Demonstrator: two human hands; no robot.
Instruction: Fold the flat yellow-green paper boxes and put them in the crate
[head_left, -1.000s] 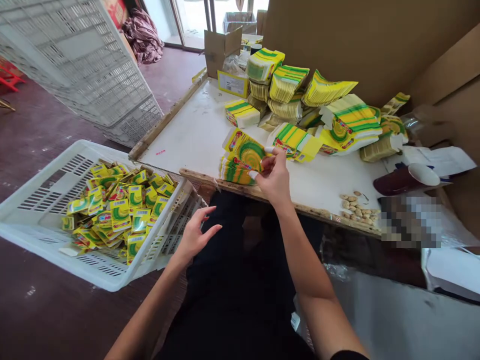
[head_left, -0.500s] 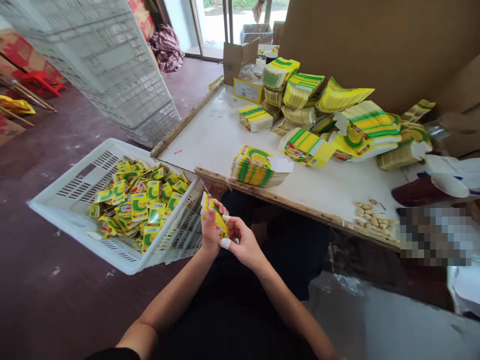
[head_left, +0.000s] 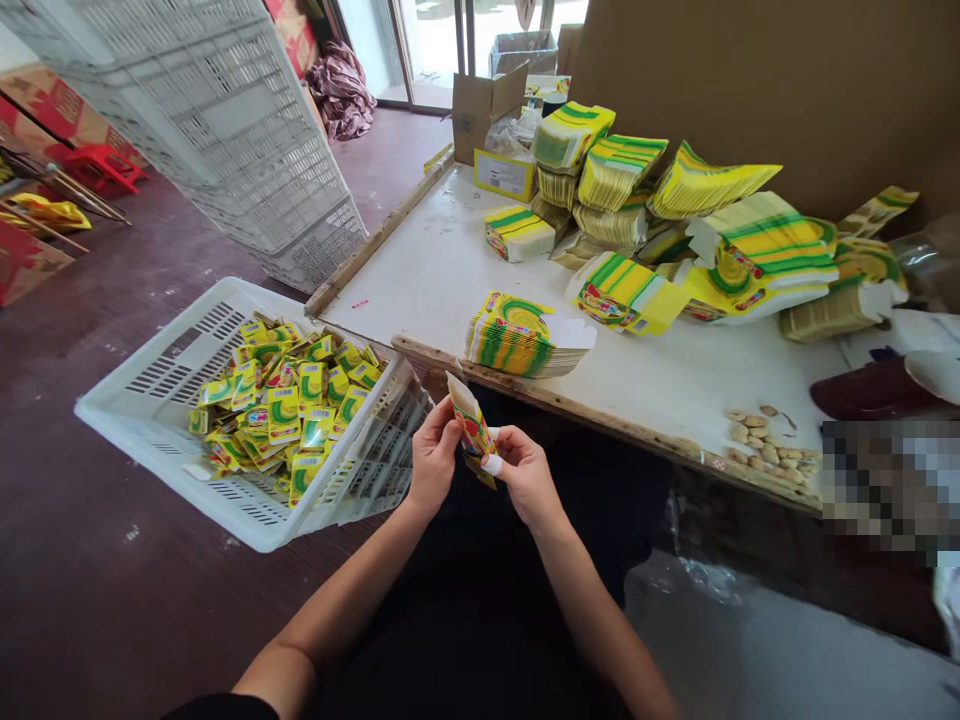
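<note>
Just off the counter's (head_left: 420, 270) near edge, our left hand (head_left: 433, 465) and right hand (head_left: 532, 485) pinch one printed carton (head_left: 470, 420) between them, each grip pressed closed on it. Apart from the flat stack (head_left: 510, 335) at that edge, it bends open, so we judge it partly shaped. Left of the counter, a white crate (head_left: 135, 400) holds small yellow packs (head_left: 283, 415); more carton stacks (head_left: 622, 175) stand toward the counter's back.

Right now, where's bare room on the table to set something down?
White tabletop: free between the left wooden rim and the near carton stack, and from that stack to the nuts. Crowded: back right, heaped cartons.
</note>
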